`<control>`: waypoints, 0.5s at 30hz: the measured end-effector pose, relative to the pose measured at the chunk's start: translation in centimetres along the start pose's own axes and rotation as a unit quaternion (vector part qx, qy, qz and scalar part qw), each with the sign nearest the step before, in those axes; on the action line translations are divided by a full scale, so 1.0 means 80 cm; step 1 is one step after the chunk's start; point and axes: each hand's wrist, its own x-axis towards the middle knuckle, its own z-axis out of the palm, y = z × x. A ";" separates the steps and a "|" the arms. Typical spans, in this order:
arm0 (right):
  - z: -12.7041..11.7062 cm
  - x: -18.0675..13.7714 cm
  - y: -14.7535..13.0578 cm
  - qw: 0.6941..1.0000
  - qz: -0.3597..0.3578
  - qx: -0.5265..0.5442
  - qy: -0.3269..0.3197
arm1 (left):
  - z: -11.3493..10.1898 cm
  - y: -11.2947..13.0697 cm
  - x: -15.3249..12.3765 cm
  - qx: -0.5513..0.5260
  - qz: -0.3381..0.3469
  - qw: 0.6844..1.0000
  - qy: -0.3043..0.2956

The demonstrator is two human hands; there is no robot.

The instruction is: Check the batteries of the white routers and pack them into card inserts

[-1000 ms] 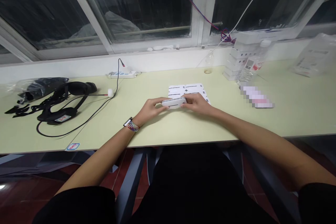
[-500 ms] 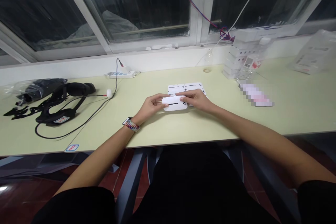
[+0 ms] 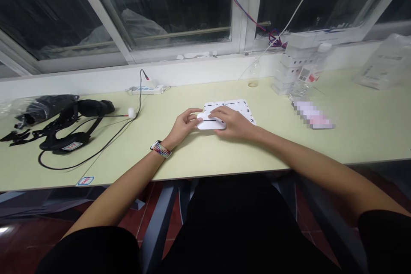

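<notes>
A white card (image 3: 205,125) with rounded corners and a black line along it is between my two hands. My left hand (image 3: 184,126) pinches its left end, thumb at the edge and fingers curled behind. Over the right end lies my right hand (image 3: 236,124), fingers on the card's face and thumb at the near edge, hiding most of its black mark. Just behind, more white cards (image 3: 237,103) with black lines and W-like marks lie side by side on the table, partly covered by my right hand.
On the pale yellow table (image 3: 192,162), a black headset (image 3: 85,109) with a cable lies left, near a power strip (image 3: 149,90). To the right are a blurred-out flat object (image 3: 314,114), a plastic bottle (image 3: 303,79), stacked white boxes (image 3: 282,75) and a plastic bag (image 3: 385,62).
The held card has tipped back flatter and moved slightly up in view. My right hand has shifted its fingers onto the card's face, with the thumb now at its near edge.
</notes>
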 end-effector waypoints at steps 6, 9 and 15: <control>-0.024 0.072 0.098 0.985 0.150 0.006 -0.080 | -0.014 -0.021 0.011 0.188 0.079 0.979 -0.017; -0.028 0.107 0.143 0.969 0.203 0.025 -0.138 | -0.018 -0.027 0.016 0.234 0.095 0.965 -0.069; -0.013 0.142 0.186 0.951 0.234 0.072 -0.187 | -0.019 -0.031 0.018 0.276 0.102 0.951 -0.100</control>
